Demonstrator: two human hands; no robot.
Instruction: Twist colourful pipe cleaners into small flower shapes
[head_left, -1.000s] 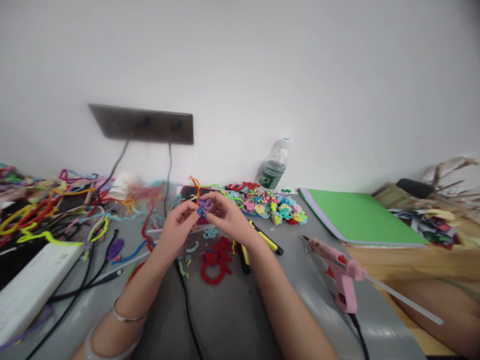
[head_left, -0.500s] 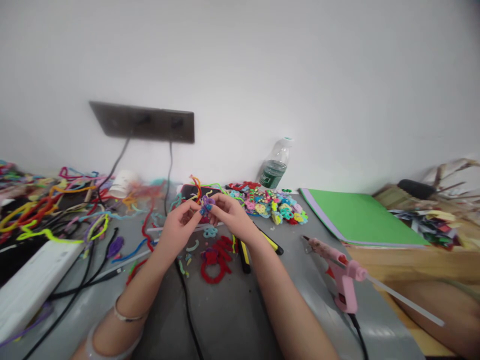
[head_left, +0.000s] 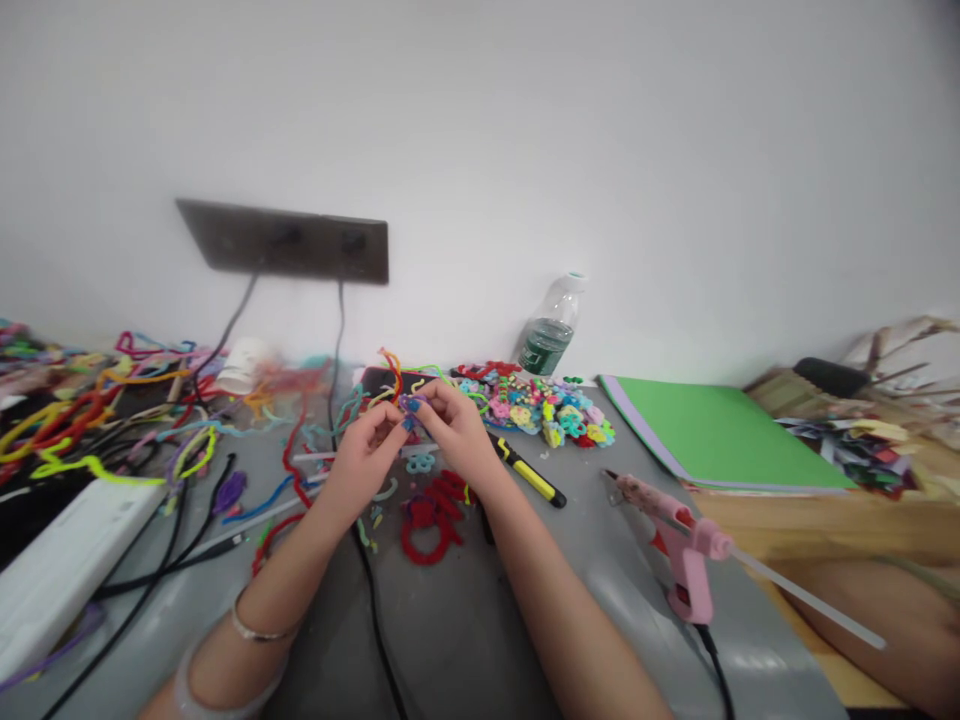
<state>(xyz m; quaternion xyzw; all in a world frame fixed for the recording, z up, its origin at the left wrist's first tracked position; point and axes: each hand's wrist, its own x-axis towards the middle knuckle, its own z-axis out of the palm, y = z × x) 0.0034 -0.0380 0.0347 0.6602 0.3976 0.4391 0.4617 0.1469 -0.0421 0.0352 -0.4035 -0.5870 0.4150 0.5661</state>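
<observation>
Left hand (head_left: 367, 447) and right hand (head_left: 456, 428) nearly meeting, both pinched on small purple pipe-cleaner piece (head_left: 412, 402) between them. Probably shaping by finger; next move likely calls for steady, light grip.

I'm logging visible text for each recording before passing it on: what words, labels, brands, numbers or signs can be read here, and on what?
No text can be read.
Plastic bottle: its green label bears a pale mark, too small and blurred to read.
Long white box: any print is too blurred to make out.
Pink glue gun: no legible lettering.
</observation>
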